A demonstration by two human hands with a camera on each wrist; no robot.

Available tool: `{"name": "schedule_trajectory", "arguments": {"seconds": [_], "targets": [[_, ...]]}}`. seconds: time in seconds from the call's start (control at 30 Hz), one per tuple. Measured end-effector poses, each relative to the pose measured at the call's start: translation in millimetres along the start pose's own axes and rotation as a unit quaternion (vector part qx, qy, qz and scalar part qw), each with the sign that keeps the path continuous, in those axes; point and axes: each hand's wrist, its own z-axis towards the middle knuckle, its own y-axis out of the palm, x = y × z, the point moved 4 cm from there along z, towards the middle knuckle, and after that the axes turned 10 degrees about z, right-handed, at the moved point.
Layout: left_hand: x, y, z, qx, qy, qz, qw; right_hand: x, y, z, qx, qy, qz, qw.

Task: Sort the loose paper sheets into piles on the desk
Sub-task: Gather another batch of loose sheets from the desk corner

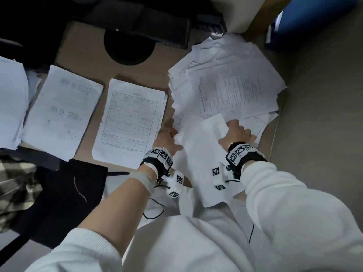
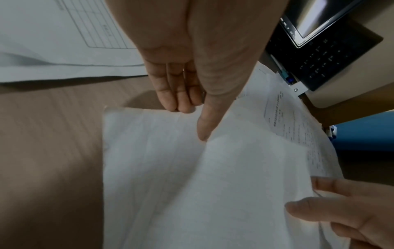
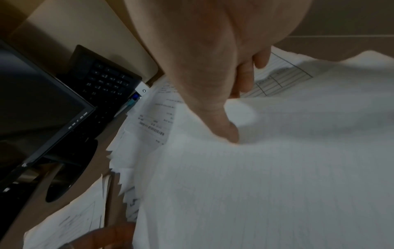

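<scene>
Both hands hold one white sheet (image 1: 202, 160), blank side up, over the desk's front edge. My left hand (image 1: 172, 138) pinches its left edge, thumb (image 2: 204, 128) on top and fingers (image 2: 177, 99) at the rim. On the sheet's far right corner my right hand (image 1: 235, 130) grips with thumb (image 3: 226, 128) above and fingers (image 3: 245, 79) curled behind. Beyond the hands spreads a messy heap of printed sheets (image 1: 225, 83). Three sorted piles lie to the left: a table form (image 1: 129, 122), a text page (image 1: 60, 112), a blank-topped pile (image 1: 9, 103).
A black monitor stand (image 1: 128, 47) and keyboard (image 1: 157, 26) sit at the back of the brown desk (image 1: 106, 71). A blue folder (image 1: 306, 20) stands at the far right. Black cloth (image 1: 64, 193) and plaid fabric (image 1: 15, 183) lie at the near left. The desk's right edge (image 1: 275, 130) borders the heap.
</scene>
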Motion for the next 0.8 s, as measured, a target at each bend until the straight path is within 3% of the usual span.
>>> {"name": "schedule_trajectory", "arguments": {"seconds": [0.33,0.47,0.57,0.63,0.73,0.8], "targets": [[-1.6,19.7,-8.5,0.039,0.035,0.013,0.999,8.0,16.5,-10.0,-0.024,-0.029,-0.025,0.999],[3.9,15.3,-10.4,0.043,0.021,-0.026,0.999,13.1,6.8,-14.8,-0.033,-0.039,0.191,0.98],[23.9,-12.2,-24.9,0.135,0.032,-0.096,0.986,3.9,-28.8,-22.0,0.023,-0.055,0.276,0.959],[45.7,-33.1,-41.3,0.182,0.089,-0.176,0.963,-1.0,-59.3,-28.3,0.073,-0.051,0.328,0.941],[88.0,-61.7,-62.0,0.097,0.173,-0.291,0.936,-22.8,-103.9,-36.2,0.082,-0.093,0.442,0.888],[113.5,-73.3,-71.0,-0.003,0.196,-0.363,0.911,-43.7,-119.9,-44.3,-0.009,-0.148,0.487,0.861]]}}
